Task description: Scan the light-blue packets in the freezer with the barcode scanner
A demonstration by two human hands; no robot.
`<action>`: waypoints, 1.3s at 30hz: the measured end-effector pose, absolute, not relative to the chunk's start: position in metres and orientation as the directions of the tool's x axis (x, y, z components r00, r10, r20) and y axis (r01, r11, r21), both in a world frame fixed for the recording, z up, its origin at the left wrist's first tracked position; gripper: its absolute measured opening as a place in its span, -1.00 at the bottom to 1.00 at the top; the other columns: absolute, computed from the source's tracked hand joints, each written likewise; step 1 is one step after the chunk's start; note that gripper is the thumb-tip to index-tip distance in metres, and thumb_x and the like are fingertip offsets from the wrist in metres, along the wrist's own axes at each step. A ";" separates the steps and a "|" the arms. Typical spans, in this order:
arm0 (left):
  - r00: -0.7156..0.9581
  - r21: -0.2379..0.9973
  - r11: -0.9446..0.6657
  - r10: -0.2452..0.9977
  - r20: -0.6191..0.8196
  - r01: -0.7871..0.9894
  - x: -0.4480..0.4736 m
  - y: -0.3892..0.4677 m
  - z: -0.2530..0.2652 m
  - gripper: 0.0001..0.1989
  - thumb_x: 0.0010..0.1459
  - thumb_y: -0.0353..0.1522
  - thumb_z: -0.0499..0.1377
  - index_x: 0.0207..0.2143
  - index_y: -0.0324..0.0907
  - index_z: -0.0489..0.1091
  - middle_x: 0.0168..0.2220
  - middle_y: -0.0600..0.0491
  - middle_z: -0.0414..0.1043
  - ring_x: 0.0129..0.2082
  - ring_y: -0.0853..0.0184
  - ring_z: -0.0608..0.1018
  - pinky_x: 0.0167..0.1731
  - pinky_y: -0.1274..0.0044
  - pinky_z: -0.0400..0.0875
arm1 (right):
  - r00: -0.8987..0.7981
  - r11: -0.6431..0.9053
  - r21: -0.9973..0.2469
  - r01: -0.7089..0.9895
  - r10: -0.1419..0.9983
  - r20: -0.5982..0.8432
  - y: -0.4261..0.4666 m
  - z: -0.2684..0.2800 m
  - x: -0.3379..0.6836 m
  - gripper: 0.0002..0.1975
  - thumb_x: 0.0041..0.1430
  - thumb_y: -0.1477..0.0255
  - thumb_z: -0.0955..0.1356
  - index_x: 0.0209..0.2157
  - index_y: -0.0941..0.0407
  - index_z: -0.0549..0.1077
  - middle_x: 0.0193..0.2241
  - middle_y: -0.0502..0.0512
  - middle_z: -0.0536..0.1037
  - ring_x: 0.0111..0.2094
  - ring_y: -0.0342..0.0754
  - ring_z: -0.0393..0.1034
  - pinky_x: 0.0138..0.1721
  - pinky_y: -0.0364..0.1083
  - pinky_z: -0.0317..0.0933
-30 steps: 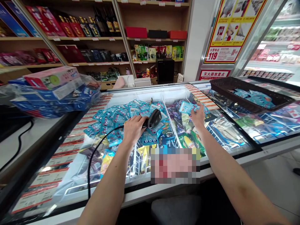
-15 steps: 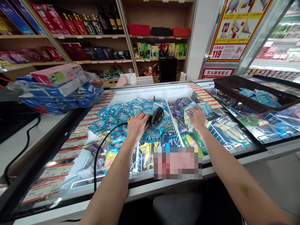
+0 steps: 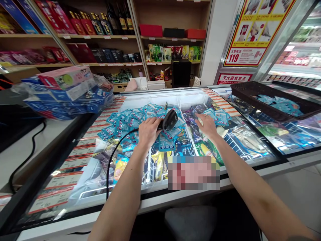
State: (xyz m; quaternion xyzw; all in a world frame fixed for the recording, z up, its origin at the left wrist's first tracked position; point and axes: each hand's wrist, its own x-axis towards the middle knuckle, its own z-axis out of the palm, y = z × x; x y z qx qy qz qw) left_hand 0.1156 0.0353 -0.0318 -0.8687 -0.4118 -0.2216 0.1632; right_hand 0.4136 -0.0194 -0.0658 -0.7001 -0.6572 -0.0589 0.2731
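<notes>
My left hand (image 3: 149, 131) is wrapped round the handle of a black corded barcode scanner (image 3: 170, 119), whose head points right. Beneath the scanner lies a spread pile of light-blue packets (image 3: 127, 119) on the freezer's glass top. My right hand (image 3: 207, 125) hovers or rests over the glass to the right, fingers stretched and apart, with nothing seen in it. Just beyond its knuckles lie a few more blue packets (image 3: 222, 117), apart from the big pile. Whether the fingertips touch the glass, I cannot tell.
A dark plastic basket (image 3: 271, 112) with blue packets stands at the right. Boxes in plastic wrap (image 3: 67, 92) sit at the left. The scanner cable (image 3: 109, 160) trails across the glass of the freezer (image 3: 150, 209). Stocked shelves (image 3: 100, 36) stand behind.
My right hand has come off the blue packets at the right and shifted left, leaving them on the glass. My left hand keeps hold of the scanner, almost unmoved.
</notes>
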 end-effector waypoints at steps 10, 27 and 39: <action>0.539 -0.108 -0.580 0.650 0.536 0.808 0.110 0.034 -0.030 -0.60 0.14 -0.32 0.14 0.05 -0.10 0.29 -0.15 -0.09 0.43 -0.09 0.08 0.43 -0.17 0.34 0.27 | -0.295 0.376 -0.208 0.903 0.894 0.338 -0.013 -0.069 0.371 -0.57 0.32 0.19 0.16 0.13 -0.01 0.33 0.13 0.04 0.38 0.13 0.03 0.20 0.12 0.04 0.05; 0.547 -0.089 -0.597 0.653 0.523 0.798 0.109 0.035 -0.034 -0.61 0.12 -0.32 0.15 0.03 -0.08 0.31 -0.15 -0.07 0.44 -0.09 0.08 0.42 -0.17 0.33 0.25 | 0.043 0.014 -0.127 0.992 0.902 0.430 -0.017 -0.066 0.351 -0.33 0.08 -0.13 0.22 -0.01 0.10 0.41 -0.09 0.33 0.44 -0.02 0.22 0.24 -0.04 0.10 0.15; 0.555 -0.111 -0.592 0.649 0.521 0.798 0.109 0.037 -0.035 -0.59 0.11 -0.32 0.17 0.04 -0.09 0.31 -0.14 -0.06 0.43 -0.08 0.08 0.42 -0.15 0.33 0.26 | 0.085 0.049 -0.268 0.962 0.880 0.467 -0.010 -0.083 0.388 -0.57 0.26 0.37 0.14 0.08 0.21 0.37 0.10 0.24 0.38 0.12 0.07 0.22 0.14 0.04 0.07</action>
